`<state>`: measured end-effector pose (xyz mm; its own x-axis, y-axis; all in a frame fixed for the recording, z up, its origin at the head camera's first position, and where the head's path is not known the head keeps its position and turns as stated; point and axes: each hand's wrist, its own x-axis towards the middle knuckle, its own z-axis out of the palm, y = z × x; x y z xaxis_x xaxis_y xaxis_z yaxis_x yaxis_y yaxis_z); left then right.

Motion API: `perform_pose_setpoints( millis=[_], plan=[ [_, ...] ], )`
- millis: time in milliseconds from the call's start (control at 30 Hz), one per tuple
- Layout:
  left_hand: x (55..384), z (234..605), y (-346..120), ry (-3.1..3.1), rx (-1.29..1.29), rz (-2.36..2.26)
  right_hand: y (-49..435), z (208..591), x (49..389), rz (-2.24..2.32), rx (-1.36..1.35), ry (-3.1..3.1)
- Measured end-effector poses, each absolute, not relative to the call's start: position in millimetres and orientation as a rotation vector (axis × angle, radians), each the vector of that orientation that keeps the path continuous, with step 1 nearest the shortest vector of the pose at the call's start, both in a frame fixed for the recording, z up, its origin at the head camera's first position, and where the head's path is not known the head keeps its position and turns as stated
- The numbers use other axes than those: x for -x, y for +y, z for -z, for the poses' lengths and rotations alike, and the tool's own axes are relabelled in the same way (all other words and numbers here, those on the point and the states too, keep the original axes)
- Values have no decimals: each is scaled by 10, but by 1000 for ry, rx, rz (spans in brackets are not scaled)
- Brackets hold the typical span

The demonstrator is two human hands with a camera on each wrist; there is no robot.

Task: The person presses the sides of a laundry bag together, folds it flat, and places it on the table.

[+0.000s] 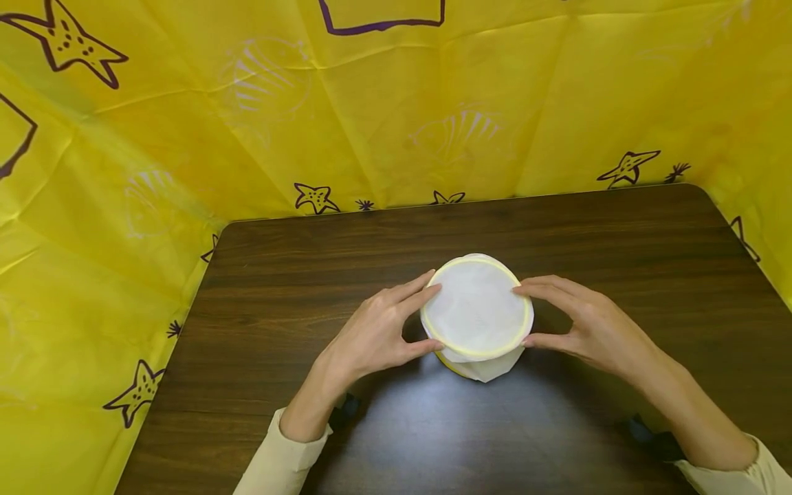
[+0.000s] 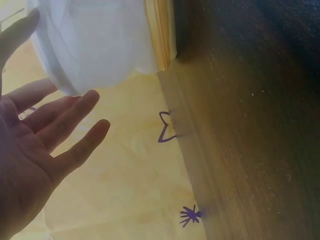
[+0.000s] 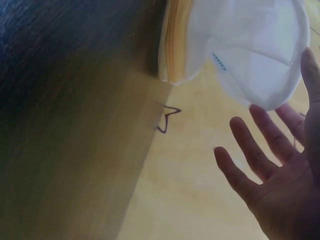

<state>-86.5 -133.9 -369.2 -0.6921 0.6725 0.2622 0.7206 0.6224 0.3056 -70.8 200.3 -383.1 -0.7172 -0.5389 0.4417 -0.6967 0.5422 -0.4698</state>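
A round white disc [image 1: 479,306] with a pale yellow ring near its edge is held by both hands above the table. My left hand [image 1: 383,330] holds its left edge with the thumb and fingertips. On the opposite edge, my right hand [image 1: 594,330] does the same; its other fingers spread loosely below the rim in the right wrist view. White, thin-looking material [image 2: 110,45] lies beneath the disc, against a tan layered round base [image 3: 176,40] on the table. Whether disc and base are joined I cannot tell. Small dark lettering [image 3: 219,62] shows on the white material.
The dark wood-grain table [image 1: 297,275] has rounded far corners. A yellow sheet [image 1: 371,117] with starfish and fish drawings hangs behind it and along both sides. Dark straps [image 1: 652,436] sit by the forearms, near the pale sleeves [image 1: 291,447].
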Motion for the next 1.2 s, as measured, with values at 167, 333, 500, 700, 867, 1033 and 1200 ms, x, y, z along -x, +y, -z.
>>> perform_pose_setpoints(
  millis=[167,333,500,700,867,1033,1200],
  plan=[
    [855,3712,-1330,-2715,1185,594,1992,3855,723,-923,-1038,-2558],
    [848,3734,-1296,-2708,1189,590,1972,3869,728,-860,-980,-2656],
    [850,3750,-1253,-2711,1203,574,1951,3895,707,-845,-950,-2724],
    [844,3762,-1213,-2724,1221,567,1935,3906,690,-834,-959,-2731],
    [829,3771,-1195,-2734,1227,568,1931,3934,673,-812,-963,-2743],
    [829,3786,-1184,-2756,1229,544,1919,3977,660,-814,-955,-2770],
    [834,3806,-1177,-2797,1239,520,1905,4022,648,-831,-956,-2810]
  ],
)
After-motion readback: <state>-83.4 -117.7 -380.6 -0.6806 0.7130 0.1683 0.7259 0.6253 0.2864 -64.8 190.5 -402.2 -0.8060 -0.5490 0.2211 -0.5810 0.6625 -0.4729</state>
